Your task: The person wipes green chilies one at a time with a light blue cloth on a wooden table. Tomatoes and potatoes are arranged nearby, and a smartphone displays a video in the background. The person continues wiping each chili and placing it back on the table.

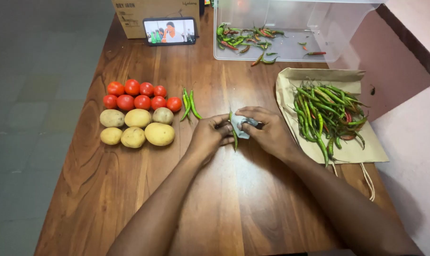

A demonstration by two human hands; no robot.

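Green chilli (234,135) sits mid-worktop (129,189) between our hands, right of tomatoes (141,96), potatoes (136,128) and three chillies (189,104). Our left hand (209,135) pinches it; right hand (267,130) fingers clasp a grey cloth (241,125) around it, left of the chilli-heaped paper bag (290,80).

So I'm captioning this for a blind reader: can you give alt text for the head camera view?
Two hands, left hand and right hand, wipe a green chilli with a pale cloth over a wooden table. Left lie tomatoes and potatoes; right, a chilli pile on a paper bag.
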